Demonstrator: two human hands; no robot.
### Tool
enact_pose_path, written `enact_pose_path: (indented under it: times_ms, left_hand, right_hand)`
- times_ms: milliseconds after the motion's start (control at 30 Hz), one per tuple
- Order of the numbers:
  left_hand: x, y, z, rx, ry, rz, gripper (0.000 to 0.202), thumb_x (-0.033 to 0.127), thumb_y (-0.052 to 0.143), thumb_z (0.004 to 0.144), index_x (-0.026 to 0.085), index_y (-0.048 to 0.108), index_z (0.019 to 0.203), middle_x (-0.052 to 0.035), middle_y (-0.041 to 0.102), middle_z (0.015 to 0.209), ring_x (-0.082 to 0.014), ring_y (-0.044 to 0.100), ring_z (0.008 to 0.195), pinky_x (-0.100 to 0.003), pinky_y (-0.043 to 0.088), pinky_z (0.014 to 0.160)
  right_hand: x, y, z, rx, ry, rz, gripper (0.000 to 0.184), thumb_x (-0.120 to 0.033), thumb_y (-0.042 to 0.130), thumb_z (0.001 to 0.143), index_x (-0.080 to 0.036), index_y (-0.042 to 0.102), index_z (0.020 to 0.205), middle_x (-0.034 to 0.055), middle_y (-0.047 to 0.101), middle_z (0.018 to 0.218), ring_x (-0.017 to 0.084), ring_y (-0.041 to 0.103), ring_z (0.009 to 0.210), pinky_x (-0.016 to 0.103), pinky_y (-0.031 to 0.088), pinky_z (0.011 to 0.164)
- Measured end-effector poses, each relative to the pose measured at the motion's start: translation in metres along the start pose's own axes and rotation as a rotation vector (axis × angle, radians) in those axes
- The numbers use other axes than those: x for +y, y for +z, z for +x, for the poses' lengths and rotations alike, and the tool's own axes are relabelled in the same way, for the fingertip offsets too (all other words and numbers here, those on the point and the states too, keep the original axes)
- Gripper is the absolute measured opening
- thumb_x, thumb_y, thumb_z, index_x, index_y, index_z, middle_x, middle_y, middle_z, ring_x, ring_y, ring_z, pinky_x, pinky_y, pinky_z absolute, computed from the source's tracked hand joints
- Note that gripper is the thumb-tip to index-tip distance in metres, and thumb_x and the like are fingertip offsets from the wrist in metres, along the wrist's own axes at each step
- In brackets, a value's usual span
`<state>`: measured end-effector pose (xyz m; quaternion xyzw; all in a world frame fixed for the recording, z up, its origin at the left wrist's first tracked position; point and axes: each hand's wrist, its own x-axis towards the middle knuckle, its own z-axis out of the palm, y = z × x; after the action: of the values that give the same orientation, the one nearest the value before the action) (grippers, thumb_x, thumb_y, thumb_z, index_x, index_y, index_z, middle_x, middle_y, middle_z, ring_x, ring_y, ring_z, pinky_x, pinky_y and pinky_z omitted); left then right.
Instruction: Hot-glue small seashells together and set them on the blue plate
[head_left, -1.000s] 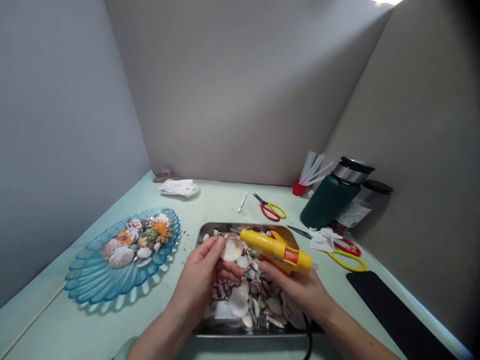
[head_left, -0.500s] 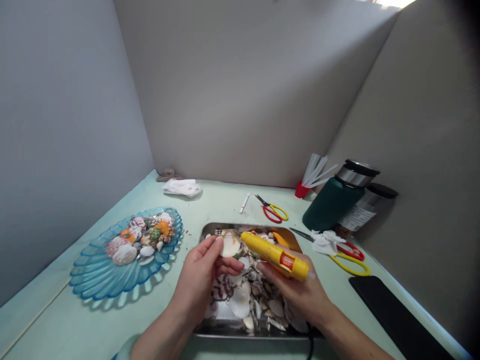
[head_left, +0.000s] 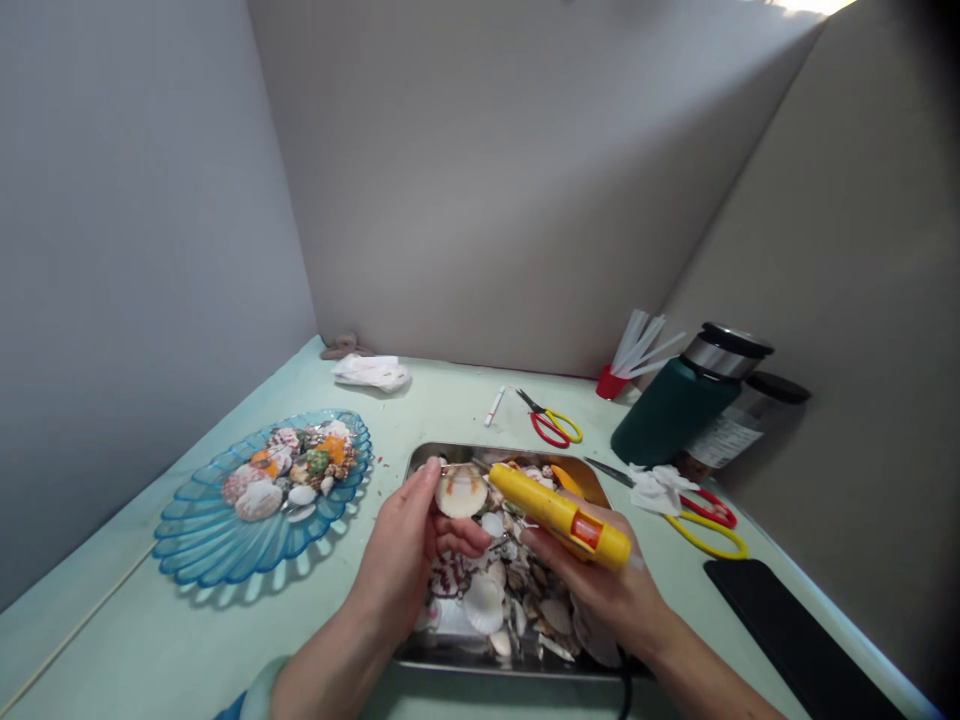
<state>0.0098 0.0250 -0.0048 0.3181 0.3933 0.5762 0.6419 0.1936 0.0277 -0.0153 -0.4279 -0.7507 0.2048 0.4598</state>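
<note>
Between the thumb and fingers of my left hand (head_left: 415, 533) is a pale scallop shell (head_left: 460, 492) with orange-brown marks, held over the tray. My right hand (head_left: 600, 575) grips a yellow hot glue gun (head_left: 559, 512), its tip pointing left at the shell's upper edge. Whether the tip touches the shell I cannot tell. Below both hands lies a metal tray (head_left: 442, 655) full of mixed seashells (head_left: 486, 602), partly hidden by my hands and the glue gun. A dark cord runs down from my right hand.
On the left stands a blue scalloped dish (head_left: 217, 545) holding shells. Behind the tray lie scissors (head_left: 551, 425) and a white stick (head_left: 494, 406). To the right are larger scissors (head_left: 709, 535), crumpled tissue (head_left: 660, 490), a green bottle (head_left: 671, 410), a red cup (head_left: 611, 383) of glue sticks and a black slab (head_left: 795, 640).
The view has shifted slightly. My left thumb has moved up toward the shell's left edge, and more of its face with the orange-brown marks now shows. The glue gun stays close to it.
</note>
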Motion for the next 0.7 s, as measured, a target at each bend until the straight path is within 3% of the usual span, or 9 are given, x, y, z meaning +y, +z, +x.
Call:
enact_pose_path:
  times_ms: [200,700]
  left_hand:
    - [-0.0014,0.0001,-0.0013,-0.039,-0.04,0.024,0.027,0.043,0.052,0.084,0.016,0.052,0.082,-0.0027,0.066,0.054,-0.0157,0.064,0.048,-0.023,0.05,0.049]
    - [-0.0004,0.0016,-0.0026,-0.063,-0.086,0.052,0.021,0.036,0.053,0.084,0.015,0.055,0.082,-0.0051,0.069,0.054,-0.0141,0.064,0.049,-0.019,0.047,0.049]
  right_hand:
    - [0.0028,-0.0014,-0.0008,-0.121,-0.002,-0.065,0.012,-0.03,0.061,0.081,-0.02,0.058,0.075,0.0015,0.061,0.069,0.017,0.056,0.06,0.029,0.045,0.058]
    - [-0.003,-0.0028,-0.0007,-0.153,-0.064,-0.107,0.012,-0.024,0.06,0.082,-0.02,0.053,0.073,-0.0017,0.056,0.066,0.013,0.049,0.057,0.025,0.037,0.055]
